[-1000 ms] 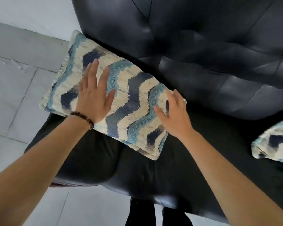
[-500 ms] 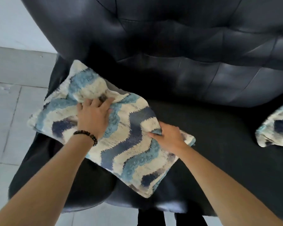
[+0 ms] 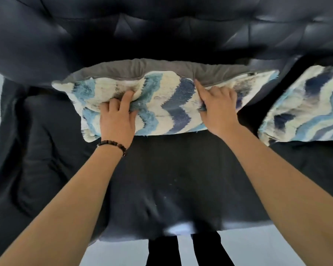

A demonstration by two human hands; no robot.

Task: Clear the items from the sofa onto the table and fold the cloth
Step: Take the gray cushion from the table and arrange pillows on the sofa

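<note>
Zigzag cushion (image 3: 171, 104): lies on seat of black leather sofa (image 3: 171, 169), grey backing side against tufted backrest (image 3: 161, 25). L hand (image 3: 117, 120), beaded bracelet (image 3: 113, 144) at wrist: fingers curled, bunching cushion fabric left of ctr. R hand (image 3: 218, 110): grasps fabric near top seam, right of ctr. 2nd matching cushion (image 3: 304, 112): on seat, near, far right.

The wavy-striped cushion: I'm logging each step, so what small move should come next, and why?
Probably lift the cushion straight up and away from the sofa: the left hand and right hand both grip its fabric, and it is not yet off the sofa.
</note>
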